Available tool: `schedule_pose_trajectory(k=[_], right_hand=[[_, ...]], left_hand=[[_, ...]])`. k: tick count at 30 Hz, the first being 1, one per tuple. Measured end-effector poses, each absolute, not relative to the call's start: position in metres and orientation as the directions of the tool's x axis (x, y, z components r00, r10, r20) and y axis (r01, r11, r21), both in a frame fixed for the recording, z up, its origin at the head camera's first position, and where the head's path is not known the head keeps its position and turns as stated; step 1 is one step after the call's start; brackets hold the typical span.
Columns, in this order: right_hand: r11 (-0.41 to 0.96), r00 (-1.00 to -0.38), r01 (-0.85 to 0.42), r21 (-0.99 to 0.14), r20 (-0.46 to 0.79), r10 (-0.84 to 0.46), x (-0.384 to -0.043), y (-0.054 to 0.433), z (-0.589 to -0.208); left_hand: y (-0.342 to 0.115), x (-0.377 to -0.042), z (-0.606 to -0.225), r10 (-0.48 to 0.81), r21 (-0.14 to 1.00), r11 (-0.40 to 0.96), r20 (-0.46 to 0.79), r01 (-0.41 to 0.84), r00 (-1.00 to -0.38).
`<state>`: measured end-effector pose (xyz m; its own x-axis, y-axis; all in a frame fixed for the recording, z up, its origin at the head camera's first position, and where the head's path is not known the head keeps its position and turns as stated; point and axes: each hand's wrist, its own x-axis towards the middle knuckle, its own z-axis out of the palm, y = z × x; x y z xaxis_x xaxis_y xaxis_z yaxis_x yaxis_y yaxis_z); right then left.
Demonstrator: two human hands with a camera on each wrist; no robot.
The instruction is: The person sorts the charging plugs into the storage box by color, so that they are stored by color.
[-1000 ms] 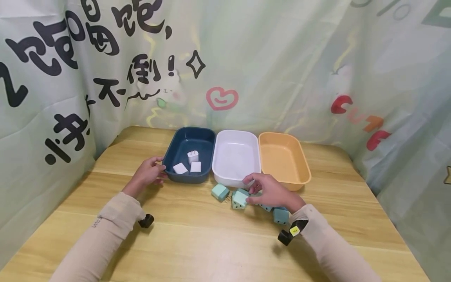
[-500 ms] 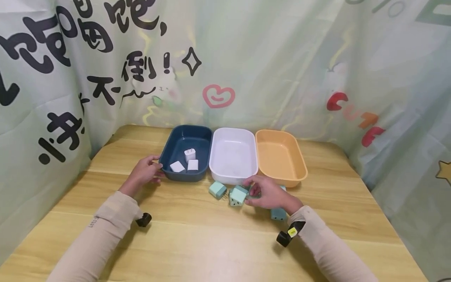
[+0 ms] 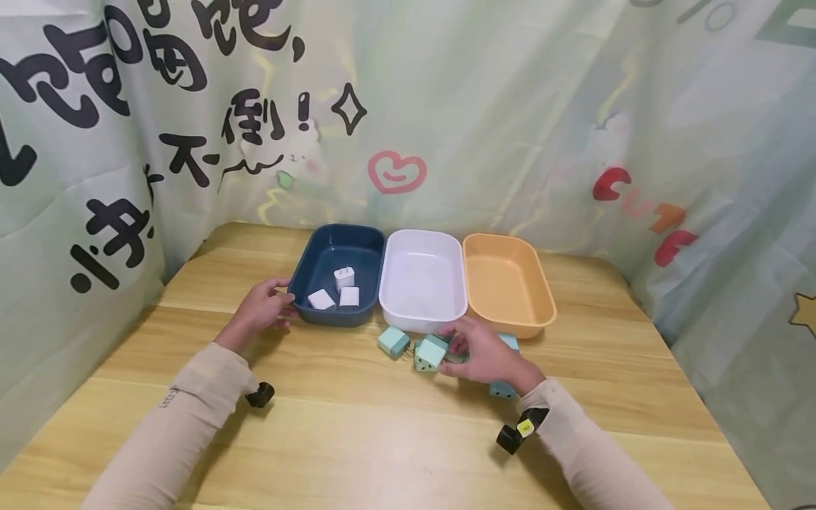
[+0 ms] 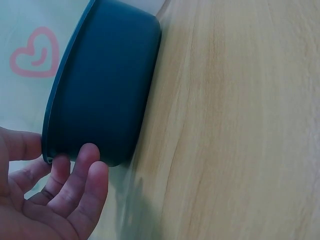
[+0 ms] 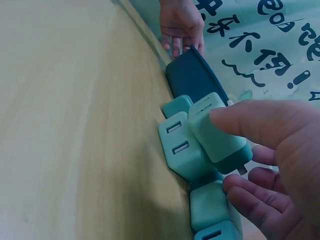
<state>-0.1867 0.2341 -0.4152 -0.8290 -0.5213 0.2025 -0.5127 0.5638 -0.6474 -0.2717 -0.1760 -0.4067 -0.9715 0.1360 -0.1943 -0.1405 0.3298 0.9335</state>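
My left hand [image 3: 263,312] rests with relaxed fingers against the left end of the navy tray [image 3: 306,265]; in the left wrist view the fingertips [image 4: 89,150] touch its outer wall and rim. Three white charger plugs [image 3: 344,278] are in that tray. My right hand [image 3: 487,352] is at a cluster of green charger plugs in front of the trays. Its thumb and fingers pinch a light green charger plug [image 5: 217,132], tilted on top of another green plug [image 5: 177,142] with two USB slots. Part of the cluster is hidden behind this hand.
A white tray [image 3: 423,244] and an orange tray [image 3: 510,248] stand in a row beside the navy one. One green plug [image 3: 394,343] lies left of the cluster; blue-green plugs [image 3: 503,389] lie by my right wrist. A printed curtain [image 3: 484,127] hangs behind the wooden table [image 3: 357,425].
The head view has shifted slightly. My right hand has moved a little, and more of a blue-green plug shows behind it. The left hand stays at the navy tray.
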Motion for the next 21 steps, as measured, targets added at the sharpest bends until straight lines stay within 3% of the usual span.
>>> schedule_pose_trajectory(k=[14, 21], right_hand=[[0.661, -0.818, -0.570, -0.488, 0.259, -0.514, -0.177, 0.223, -0.416], [0.651, -0.802, -0.595, -0.470, 0.298, -0.518, -0.178, 0.221, -0.415]], left_hand=[[-0.175, -0.270, -0.408, 0.126, 0.929, 0.337, -0.205, -0.152, -0.971], [-0.175, -0.272, -0.405, 0.126, 0.925, 0.347, -0.209, -0.154, -0.970]])
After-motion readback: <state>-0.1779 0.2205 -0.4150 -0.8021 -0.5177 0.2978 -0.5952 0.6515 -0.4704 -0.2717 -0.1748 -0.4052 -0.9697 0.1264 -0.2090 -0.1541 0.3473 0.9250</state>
